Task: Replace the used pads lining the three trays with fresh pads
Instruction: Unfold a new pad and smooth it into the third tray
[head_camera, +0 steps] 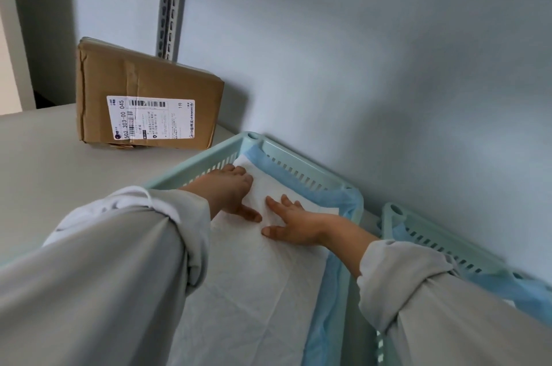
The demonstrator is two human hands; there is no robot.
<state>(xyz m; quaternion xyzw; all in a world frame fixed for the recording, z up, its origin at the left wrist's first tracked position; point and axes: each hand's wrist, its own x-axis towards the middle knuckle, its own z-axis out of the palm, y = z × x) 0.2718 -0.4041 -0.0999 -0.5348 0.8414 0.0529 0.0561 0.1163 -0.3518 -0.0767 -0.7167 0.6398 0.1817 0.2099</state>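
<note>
While both hands are lying flat in the pale green tray [251, 138], the left hand [230, 190] and right hand [294, 223] are pressing spread, straight fingers [276, 204] onto the white pad [254, 282], gripping nothing; a second tray [397, 213] is sitting at three o'clock.

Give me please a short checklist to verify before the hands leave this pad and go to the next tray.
1. Left hand flat on the pad: ok.
2. Right hand flat on the pad: ok.
3. Pad lies inside the near tray: ok.
4. Blue edge tucked below the rim: not ok, it rides up at the far right corner.
5. Pad smooth: not ok, creases show.
6. Next tray has a fresh pad: cannot tell.
</note>
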